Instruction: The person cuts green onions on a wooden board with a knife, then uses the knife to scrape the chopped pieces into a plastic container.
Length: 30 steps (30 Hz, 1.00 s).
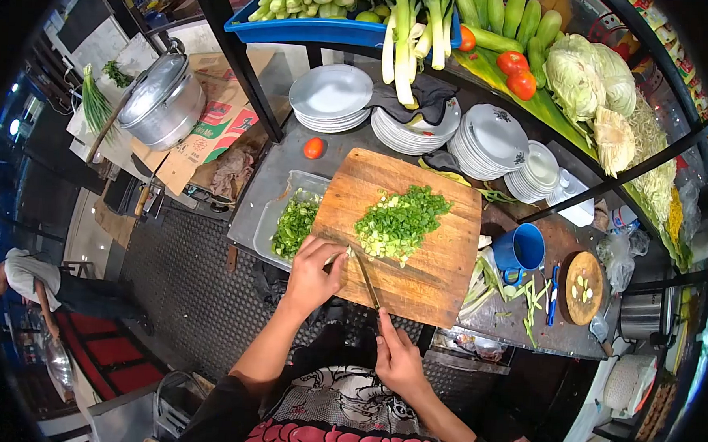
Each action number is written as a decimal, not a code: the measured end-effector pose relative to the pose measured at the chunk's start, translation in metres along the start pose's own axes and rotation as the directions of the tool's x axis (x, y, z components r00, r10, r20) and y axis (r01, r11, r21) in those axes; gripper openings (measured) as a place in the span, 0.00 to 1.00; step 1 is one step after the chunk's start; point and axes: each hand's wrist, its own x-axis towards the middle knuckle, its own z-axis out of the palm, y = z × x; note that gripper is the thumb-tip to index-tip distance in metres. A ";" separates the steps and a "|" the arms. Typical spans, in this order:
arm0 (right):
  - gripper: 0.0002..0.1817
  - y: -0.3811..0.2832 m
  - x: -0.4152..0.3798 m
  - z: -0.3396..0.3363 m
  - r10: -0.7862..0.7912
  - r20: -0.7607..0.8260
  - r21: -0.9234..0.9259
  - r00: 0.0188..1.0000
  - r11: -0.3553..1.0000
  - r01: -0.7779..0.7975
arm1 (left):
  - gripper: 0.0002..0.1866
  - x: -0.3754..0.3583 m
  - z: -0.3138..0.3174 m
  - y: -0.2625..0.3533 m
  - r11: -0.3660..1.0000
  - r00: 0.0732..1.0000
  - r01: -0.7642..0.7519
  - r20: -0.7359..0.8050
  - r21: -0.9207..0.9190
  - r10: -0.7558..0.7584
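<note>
A wooden cutting board (438,284) lies before me with a heap of chopped green onions (405,219) on it. My right hand (399,359) is closed round the handle of a knife (365,281), whose blade slants across the board's near left part. At the board's left edge my left hand (318,273) has its fingers curled together, fingertips right at the blade's tip; what they pinch is hidden. Beyond that hand, a clear plastic tub (265,231) holds more chopped green onions (297,222), partly covered by the board.
Stacked plates (330,93) and a tomato (314,148) stand behind the board. On the right are a blue mug (519,250), vegetable trimmings (485,286), a blue-handled knife (553,297) and a round board (589,301). A blue tray (299,33) of vegetables sits above; a person (43,282) is far left.
</note>
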 end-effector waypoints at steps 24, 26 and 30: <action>0.36 -0.024 0.025 0.011 0.012 0.029 -0.083 1.000 0.996 -0.010 | 0.06 0.000 0.002 -0.002 1.000 1.000 0.018 -0.024 -0.015 -0.018; 0.37 -0.026 0.029 0.011 -0.032 -0.002 -0.082 0.999 0.996 0.031 | 0.06 0.000 0.002 -0.001 0.999 0.999 0.026 -0.023 -0.022 -0.026; 0.39 -0.027 0.033 0.014 -0.052 -0.010 -0.134 0.999 0.990 0.050 | 0.06 0.000 0.002 -0.001 1.000 1.000 0.024 -0.014 -0.019 -0.024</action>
